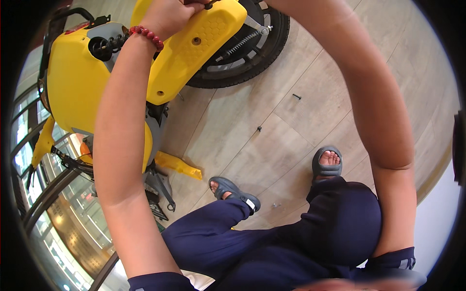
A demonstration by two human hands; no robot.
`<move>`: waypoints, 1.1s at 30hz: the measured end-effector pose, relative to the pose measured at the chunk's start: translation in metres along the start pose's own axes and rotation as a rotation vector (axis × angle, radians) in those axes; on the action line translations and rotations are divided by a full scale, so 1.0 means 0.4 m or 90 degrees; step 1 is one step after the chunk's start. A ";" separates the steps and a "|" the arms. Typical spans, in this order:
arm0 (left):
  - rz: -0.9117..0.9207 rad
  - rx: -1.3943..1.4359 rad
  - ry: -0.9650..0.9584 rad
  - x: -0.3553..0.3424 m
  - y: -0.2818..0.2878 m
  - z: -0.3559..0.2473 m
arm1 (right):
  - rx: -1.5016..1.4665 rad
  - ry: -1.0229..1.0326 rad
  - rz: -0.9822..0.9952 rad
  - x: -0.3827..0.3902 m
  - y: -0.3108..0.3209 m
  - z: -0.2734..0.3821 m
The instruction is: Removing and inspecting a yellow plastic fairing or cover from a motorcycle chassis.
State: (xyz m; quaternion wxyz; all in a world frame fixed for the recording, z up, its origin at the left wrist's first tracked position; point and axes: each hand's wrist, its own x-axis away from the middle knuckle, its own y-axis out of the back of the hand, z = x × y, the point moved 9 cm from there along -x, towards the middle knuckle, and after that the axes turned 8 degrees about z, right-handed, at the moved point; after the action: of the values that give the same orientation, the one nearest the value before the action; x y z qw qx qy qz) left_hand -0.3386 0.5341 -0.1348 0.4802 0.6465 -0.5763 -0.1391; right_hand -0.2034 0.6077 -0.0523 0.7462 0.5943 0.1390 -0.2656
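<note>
My left hand (169, 18), with a red bead bracelet (146, 36) at its wrist, is at the upper edge of the view. Its fingers are closed beside a small dark piece (208, 5) on a yellow panel (199, 46); what they grip is hidden. The panel has recessed holes and covers the side of a yellow electric scooter (73, 80). To the right, the base of my right hand (286, 4) shows at the top edge, above the rear wheel (242, 72). Its fingers are cut off from view.
Beside the wheel are a spring shock absorber (242, 42) and black tyre. A bolt (296, 96) and a small dark fastener (259, 129) lie on the wood-look floor (291, 131). A yellow strip (177, 165) lies near my sandalled foot (228, 189). Glass panes stand at left.
</note>
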 end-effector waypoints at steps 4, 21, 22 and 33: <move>-0.003 0.094 0.046 0.008 0.011 0.036 | -0.200 -0.116 0.368 -0.061 0.002 -0.001; 0.038 0.131 -0.007 -0.001 -0.004 0.017 | -0.161 0.037 0.156 -0.091 -0.004 0.048; 0.036 0.125 -0.001 0.005 -0.001 0.021 | 0.041 0.074 0.091 -0.103 -0.006 0.068; 0.083 -0.012 -0.099 0.029 0.007 0.029 | -0.312 -0.225 0.640 0.005 -0.010 0.087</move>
State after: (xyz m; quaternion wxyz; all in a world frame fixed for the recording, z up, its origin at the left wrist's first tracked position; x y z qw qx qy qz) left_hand -0.3453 0.5189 -0.1340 0.4482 0.5899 -0.6516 -0.1630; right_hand -0.2077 0.5731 -0.0477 0.9082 0.3439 -0.2294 0.0658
